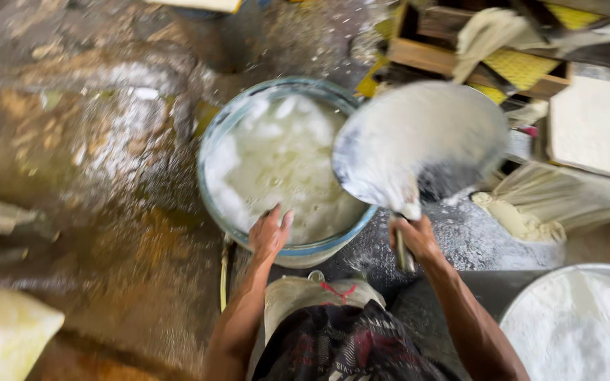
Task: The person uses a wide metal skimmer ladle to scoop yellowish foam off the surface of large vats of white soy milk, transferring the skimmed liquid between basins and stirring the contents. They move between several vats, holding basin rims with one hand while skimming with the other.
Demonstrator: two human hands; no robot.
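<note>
Wet concrete floor noted: left hand [270, 233], fingers together, steadies the heavy blue tub [213, 144]; right hand [413, 238], closed round its handle, holds the laden, probably slippery metal scoop [418, 134] above the rim.

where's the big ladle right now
In the head view, the ladle is right of centre, gripped by the right hand, its bowl over the blue tub's right rim.
</note>
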